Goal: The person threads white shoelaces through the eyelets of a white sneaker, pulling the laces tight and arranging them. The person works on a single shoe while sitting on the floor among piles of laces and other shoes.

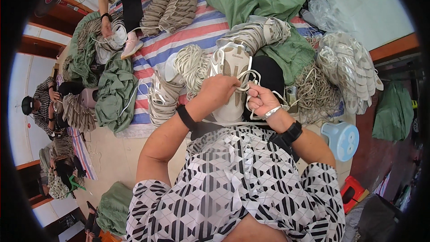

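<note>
A beige and white shoe upper (pixel 230 66) lies over my lap, its tongue end pointing away from me. My left hand (pixel 220 91) rests over its left side, thumb and fingers pinched on a pale shoelace (pixel 255 76). Close beside it, my right hand (pixel 262 100) is closed on the same lace, fingers curled in. Loops of the lace stand up between and above both hands, and another length hangs past my right wrist. How the lace runs through the eyelets is partly hidden by my left hand.
Left of the upper sit a bundle of pale laces (pixel 195 68) and stacked uppers (pixel 162 101). Tangled cords (pixel 317 92) and more uppers (pixel 347 67) lie at right, near a blue stool (pixel 342 140). Co-workers sit on the striped sheet (pixel 197 31) and further left.
</note>
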Demonstrator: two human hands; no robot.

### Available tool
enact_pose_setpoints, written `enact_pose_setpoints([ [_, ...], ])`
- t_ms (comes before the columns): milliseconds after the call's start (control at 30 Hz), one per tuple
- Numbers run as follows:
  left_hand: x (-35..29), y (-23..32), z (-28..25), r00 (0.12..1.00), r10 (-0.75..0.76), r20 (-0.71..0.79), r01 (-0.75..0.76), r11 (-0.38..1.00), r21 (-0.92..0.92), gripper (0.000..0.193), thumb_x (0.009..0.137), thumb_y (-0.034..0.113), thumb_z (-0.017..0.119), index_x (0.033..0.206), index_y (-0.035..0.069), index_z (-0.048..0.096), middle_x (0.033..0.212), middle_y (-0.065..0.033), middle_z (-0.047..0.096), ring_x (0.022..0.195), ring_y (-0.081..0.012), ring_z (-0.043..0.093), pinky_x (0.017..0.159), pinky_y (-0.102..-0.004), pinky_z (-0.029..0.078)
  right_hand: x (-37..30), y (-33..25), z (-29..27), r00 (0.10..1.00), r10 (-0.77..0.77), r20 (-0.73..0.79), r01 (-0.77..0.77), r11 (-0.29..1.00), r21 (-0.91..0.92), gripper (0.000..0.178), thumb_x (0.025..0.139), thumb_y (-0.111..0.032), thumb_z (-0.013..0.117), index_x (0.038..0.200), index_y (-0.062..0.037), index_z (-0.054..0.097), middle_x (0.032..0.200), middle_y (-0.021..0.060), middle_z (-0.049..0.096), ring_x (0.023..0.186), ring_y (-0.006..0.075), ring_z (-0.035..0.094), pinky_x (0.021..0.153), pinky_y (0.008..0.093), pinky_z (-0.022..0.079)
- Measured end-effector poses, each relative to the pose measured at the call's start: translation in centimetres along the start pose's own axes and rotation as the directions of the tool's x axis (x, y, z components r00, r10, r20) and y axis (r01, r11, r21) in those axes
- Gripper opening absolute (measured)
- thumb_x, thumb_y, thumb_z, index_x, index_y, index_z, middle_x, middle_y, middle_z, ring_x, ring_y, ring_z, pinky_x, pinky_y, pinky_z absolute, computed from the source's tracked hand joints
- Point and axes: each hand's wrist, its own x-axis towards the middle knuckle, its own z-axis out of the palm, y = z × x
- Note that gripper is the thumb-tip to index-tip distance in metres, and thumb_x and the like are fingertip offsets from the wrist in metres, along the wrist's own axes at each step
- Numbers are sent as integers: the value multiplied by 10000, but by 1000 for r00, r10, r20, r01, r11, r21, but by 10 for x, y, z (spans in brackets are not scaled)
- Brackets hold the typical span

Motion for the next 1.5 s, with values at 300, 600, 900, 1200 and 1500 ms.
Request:
enact_pose_setpoints([
  [300, 8, 7, -9, 992, -58, 112, 47, 994, 94, 130, 809, 186, 617, 926, 131, 613, 750, -100, 654, 747, -295, 647, 643, -412, 481, -10, -7, -9, 986, -70, 153, 95, 982, -164, 62, 922, -123, 551, 881, -78, 560, 587, -18, 494, 347, 59, 322, 342, 219, 262],
  [600, -17, 5, 1, 978, 149, -148, -134, 985, 111, 140, 770, 215, 674, 845, 136, 586, 755, -48, 599, 792, -270, 558, 747, -410, 368, 3, -113, -6, 983, 72, 171, 24, 867, -498, 329, 960, -362, 487, 739, -119, 507, 541, -50, 416, 382, 32, 297, 329, 173, 233],
  [900, -34, -5, 25, 924, -120, -364, 48, 979, -200, 369, 676, 199, 779, 978, 101, 591, 767, -17, 490, 775, -201, 467, 762, -329, 367, 40, -102, 150, 855, -238, 461, 512, 535, -672, 337, 884, -308, 630, 629, -109, 532, 521, -52, 416, 396, 42, 328, 348, 200, 214],
  [1200, -40, -14, 45, 844, -241, -479, 75, 937, -340, 461, 669, 231, 793, 1014, 53, 545, 857, -56, 499, 825, -233, 469, 761, -346, 403, 31, -172, 131, 764, -404, 504, 642, 560, -524, 223, 841, -254, 643, 731, -65, 599, 583, -33, 525, 475, 48, 424, 433, 228, 340],
  [1500, -6, -30, 5, 912, -198, -359, -27, 844, -536, 241, 818, 136, 676, 1034, 39, 634, 945, -62, 593, 798, -158, 575, 710, -273, 463, -89, -128, 187, 572, -131, 810, 712, -412, -569, 279, 809, -249, 702, 691, -40, 562, 560, 6, 517, 534, 64, 470, 482, 241, 345],
])
